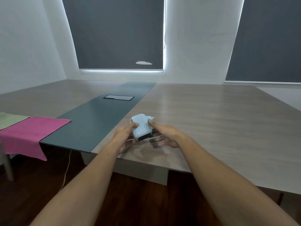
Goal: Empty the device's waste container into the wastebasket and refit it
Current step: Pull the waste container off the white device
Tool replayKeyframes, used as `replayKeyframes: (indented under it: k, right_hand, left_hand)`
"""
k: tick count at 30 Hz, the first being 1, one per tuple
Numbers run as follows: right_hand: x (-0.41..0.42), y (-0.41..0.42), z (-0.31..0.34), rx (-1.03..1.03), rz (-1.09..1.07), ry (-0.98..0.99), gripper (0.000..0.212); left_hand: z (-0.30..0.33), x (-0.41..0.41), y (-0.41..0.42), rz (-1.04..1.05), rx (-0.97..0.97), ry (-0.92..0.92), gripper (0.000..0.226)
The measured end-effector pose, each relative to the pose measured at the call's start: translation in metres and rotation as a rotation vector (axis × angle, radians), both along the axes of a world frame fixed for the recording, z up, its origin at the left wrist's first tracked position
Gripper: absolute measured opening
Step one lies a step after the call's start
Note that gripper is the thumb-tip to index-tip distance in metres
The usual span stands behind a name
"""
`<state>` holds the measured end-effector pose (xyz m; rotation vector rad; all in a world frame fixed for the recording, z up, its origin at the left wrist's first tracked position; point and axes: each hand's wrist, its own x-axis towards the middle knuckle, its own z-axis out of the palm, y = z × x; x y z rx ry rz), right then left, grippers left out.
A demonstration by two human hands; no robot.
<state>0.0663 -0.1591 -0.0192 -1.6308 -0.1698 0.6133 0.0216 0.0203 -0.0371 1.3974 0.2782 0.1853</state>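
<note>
A small pale-blue device [141, 126] with a dark panel on its near end is held just above the wooden table [211, 115], near its front edge. My left hand [125, 136] grips its left side, thumb on top. My right hand [164, 136] holds its right side, thumb pressed on the upper body and fingers curled underneath. The waste container is not distinguishable from the device's body. No wastebasket is in view.
A dark green strip [97, 121] runs down the table's middle with a rectangular cable hatch [118, 97]. A pink cloth [31, 132] hangs over the edge at left, beside a pale green one [9, 119]. A thin cable [66, 170] drops to the dark wooden floor.
</note>
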Motion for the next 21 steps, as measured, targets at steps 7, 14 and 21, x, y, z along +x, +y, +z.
replayKeyframes:
  k: [7, 14, 21]
  right_hand:
    - [0.001, 0.000, 0.000, 0.072, 0.042, -0.070, 0.044]
    - [-0.001, -0.006, -0.003, 0.140, 0.056, -0.071, 0.030]
    - [0.006, -0.033, -0.006, 0.181, -0.057, -0.027, 0.021]
  left_hand:
    - [0.005, -0.002, 0.008, -0.121, 0.011, -0.035, 0.024]
    - [0.008, -0.001, 0.012, -0.202, 0.058, -0.048, 0.024]
    - [0.006, -0.006, 0.022, -0.167, 0.064, -0.043, 0.034]
